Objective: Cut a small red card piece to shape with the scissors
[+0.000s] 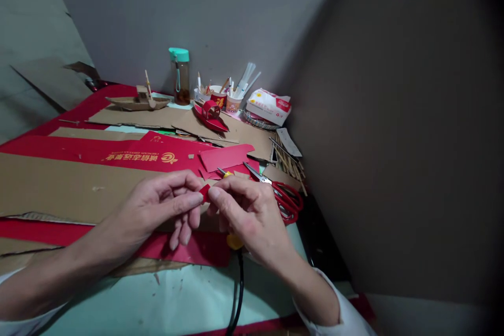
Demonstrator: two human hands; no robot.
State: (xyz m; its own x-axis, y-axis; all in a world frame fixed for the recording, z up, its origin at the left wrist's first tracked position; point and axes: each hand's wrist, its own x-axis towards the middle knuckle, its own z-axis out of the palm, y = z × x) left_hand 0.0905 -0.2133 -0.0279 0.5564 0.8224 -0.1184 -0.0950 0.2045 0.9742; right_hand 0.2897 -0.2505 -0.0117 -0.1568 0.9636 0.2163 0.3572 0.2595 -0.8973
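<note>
Small red card piece point(204, 192) pinched between fingertips of left hand point(165, 205) and right hand point(252, 215), both clamped on it, above brown cardboard sheet point(66, 186), red-handled scissors point(285, 197) just beside right hand, red card boat point(210, 115) well apart

A: Lighting dim, even; tabletop point(177, 294) brightest, soft shadow under both hands.
B: Right edge vignettes to black. Wide-lens bending at borders; far clutter soft, print on the red cardboard point(118, 155) legible. No glare noted.
</note>
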